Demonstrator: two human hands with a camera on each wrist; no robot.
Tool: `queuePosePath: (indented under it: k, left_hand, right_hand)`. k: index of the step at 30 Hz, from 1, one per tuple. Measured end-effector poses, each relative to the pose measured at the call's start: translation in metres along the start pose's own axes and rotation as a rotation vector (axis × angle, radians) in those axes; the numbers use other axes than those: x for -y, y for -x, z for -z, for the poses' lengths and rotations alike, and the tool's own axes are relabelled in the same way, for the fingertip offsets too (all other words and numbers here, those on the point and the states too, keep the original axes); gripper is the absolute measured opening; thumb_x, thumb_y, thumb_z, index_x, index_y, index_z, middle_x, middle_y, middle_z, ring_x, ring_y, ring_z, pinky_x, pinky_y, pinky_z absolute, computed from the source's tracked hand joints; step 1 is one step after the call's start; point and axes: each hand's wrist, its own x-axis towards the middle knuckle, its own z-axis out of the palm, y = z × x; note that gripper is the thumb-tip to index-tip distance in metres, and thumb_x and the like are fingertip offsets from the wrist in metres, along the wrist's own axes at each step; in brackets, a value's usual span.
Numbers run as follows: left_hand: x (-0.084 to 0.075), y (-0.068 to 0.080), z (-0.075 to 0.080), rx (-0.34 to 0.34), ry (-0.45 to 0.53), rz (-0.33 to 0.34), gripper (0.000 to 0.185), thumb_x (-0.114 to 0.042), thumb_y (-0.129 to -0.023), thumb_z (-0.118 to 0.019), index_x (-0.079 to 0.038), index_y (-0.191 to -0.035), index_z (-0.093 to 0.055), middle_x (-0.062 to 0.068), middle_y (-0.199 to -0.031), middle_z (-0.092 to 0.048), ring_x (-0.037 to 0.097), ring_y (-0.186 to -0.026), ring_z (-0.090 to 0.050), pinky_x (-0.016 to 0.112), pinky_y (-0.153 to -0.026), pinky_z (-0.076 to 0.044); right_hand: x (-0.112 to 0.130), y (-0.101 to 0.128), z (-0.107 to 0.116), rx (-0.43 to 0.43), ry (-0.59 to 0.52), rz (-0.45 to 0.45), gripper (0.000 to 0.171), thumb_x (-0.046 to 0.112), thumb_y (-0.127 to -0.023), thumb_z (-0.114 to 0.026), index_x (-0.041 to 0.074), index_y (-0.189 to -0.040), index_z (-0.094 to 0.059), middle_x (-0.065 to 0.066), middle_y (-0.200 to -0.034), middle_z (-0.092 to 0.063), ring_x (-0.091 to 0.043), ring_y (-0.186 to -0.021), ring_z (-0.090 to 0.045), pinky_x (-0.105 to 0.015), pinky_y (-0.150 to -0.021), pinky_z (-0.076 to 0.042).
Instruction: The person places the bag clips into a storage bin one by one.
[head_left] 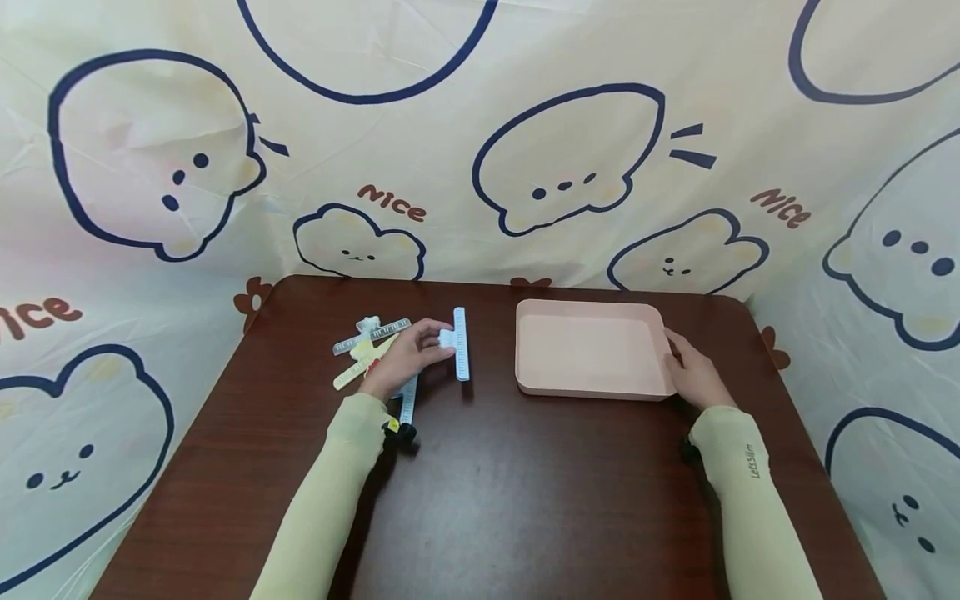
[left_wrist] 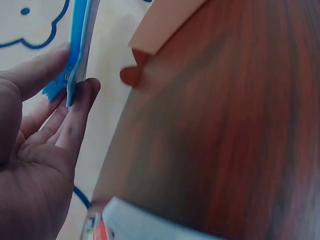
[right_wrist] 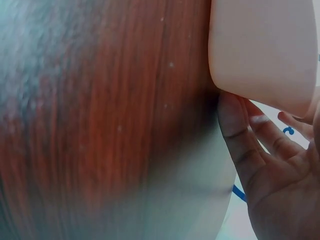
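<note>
My left hand (head_left: 441, 337) pinches a light blue ruler (head_left: 461, 343) near its middle; the ruler stands on its long edge on the brown table (head_left: 525, 483). In the left wrist view the ruler (left_wrist: 80, 30) sits between the thumb and fingertips (left_wrist: 85, 95) of that hand (left_wrist: 75, 75). My right hand (head_left: 686, 367) rests against the right wall of a shallow pink tray (head_left: 592, 387). In the right wrist view its straight fingers (right_wrist: 240, 135) touch the tray's outer wall (right_wrist: 265, 45). Nothing lies in the tray.
A small pile of rulers (head_left: 371, 337) lies left of my left hand, among them a clear one and a yellowish one (head_left: 358, 368). Another bluish ruler (head_left: 408, 402) lies under the left wrist. A cartoon-printed cloth (head_left: 480, 167) hangs behind and beside the table.
</note>
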Motion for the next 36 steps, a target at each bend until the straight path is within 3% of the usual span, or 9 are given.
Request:
queuePosePath:
  k: [11,16,21,28,36]
  left_hand:
    - [-0.038,-0.021,-0.049,0.005,-0.066,-0.140,0.039,-0.015,-0.094,-0.077,-0.013,-0.131,-0.064,0.012,-0.129,-0.067,0.029,-0.121,-0.066,0.046,-0.107,-0.052]
    - [-0.048,-0.033,-0.073,0.011,-0.116,-0.163,0.041,-0.018,-0.093,-0.079,-0.012,-0.131,-0.064,0.008,-0.130,-0.067,0.025,-0.122,-0.065,0.043,-0.108,-0.052]
    - [-0.053,-0.041,-0.092,0.015,-0.164,-0.203,0.045,-0.018,-0.092,-0.080,-0.010,-0.133,-0.063,0.009,-0.132,-0.066,0.029,-0.123,-0.063,0.050,-0.110,-0.050]
    - [-0.059,-0.048,-0.116,-0.004,-0.265,-0.192,0.049,-0.027,-0.089,-0.084,-0.016,-0.132,-0.065,0.009,-0.130,-0.063,0.034,-0.122,-0.056,0.048,-0.102,-0.049]
    - [-0.069,-0.054,-0.138,0.020,-0.322,-0.178,0.045,-0.025,-0.088,-0.085,-0.015,-0.128,-0.066,0.003,-0.128,-0.066,0.023,-0.121,-0.060,0.041,-0.106,-0.052]
  right_hand:
    - [0.004,-0.001,-0.001,0.004,-0.004,0.008,0.061,0.029,-0.113,-0.033,0.015,-0.168,-0.012,-0.028,-0.165,-0.028,-0.051,-0.149,-0.031,-0.068,-0.117,-0.030]
    - [0.005,0.000,-0.002,0.006,-0.002,0.027,0.061,0.029,-0.113,-0.034,0.014,-0.167,-0.012,-0.030,-0.165,-0.028,-0.051,-0.149,-0.031,-0.068,-0.117,-0.030]
    - [0.005,0.002,-0.003,0.009,0.000,0.031,0.061,0.028,-0.113,-0.034,0.013,-0.167,-0.012,-0.030,-0.165,-0.028,-0.051,-0.150,-0.030,-0.068,-0.117,-0.029]
    - [0.007,0.002,-0.003,0.003,0.003,0.045,0.060,0.026,-0.112,-0.034,0.012,-0.167,-0.013,-0.031,-0.163,-0.030,-0.051,-0.148,-0.032,-0.068,-0.117,-0.030]
    - [0.008,0.002,-0.004,0.006,0.005,0.040,0.060,0.027,-0.113,-0.034,0.012,-0.167,-0.013,-0.031,-0.164,-0.029,-0.051,-0.149,-0.031,-0.068,-0.117,-0.029]
